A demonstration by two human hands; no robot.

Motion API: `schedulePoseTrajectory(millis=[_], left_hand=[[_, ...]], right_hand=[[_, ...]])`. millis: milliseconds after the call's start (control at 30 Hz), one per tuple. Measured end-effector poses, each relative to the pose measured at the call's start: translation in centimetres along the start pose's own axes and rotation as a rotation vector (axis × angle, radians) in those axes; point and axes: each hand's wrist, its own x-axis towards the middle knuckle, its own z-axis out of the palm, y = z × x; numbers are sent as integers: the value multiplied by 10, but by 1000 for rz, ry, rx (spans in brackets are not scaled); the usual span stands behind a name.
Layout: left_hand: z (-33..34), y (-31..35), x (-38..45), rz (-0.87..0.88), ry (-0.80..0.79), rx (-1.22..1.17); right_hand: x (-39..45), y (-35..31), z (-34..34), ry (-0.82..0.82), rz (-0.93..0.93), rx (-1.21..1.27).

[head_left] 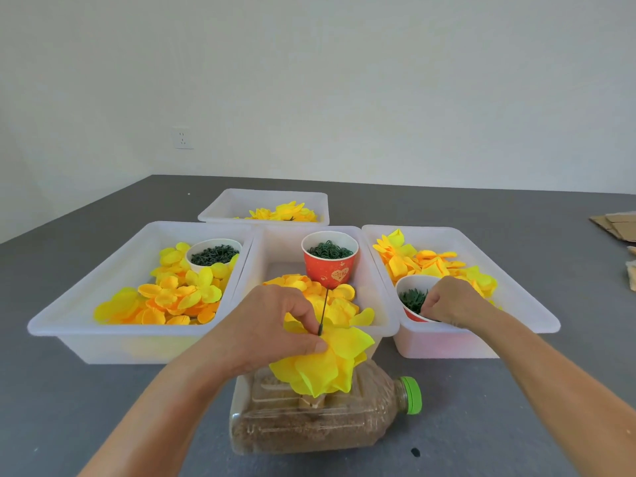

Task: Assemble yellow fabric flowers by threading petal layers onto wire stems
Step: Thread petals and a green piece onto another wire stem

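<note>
The left hand pinches the yellow petal stack at the base of the wire stem, whose long axis runs up and away, free end clear. To the right, the right hand reaches into the cup of green parts, fingers curled, probably pinching one. Open counter lies between bins.

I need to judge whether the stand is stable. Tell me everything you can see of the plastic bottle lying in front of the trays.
The plastic bottle is clear and ribbed, lies on its side on the grey table, and is packed with brown grainy filling. Its green cap is on and points right. The yellow flower sits over its upper side, held by the left hand.
</note>
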Motion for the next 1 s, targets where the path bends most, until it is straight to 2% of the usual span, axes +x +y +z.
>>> schedulePoseTrajectory(millis=[300,400,500,833,1000], left_hand=[[1,0,-1,-9,10,-10],[1,-1,1,-4,10,-25],[1,-1,2,4,6,-26],[1,0,1,17,-3,-10],[1,1,1,23,-11,-6]], right_hand=[[0,-7,-7,-25,75,-82],[0,-3,-11,-40,33,-3],[0,1,-17,50,-7,42],[5,8,-8,198,-18,370],[8,13,1,203,60,731]])
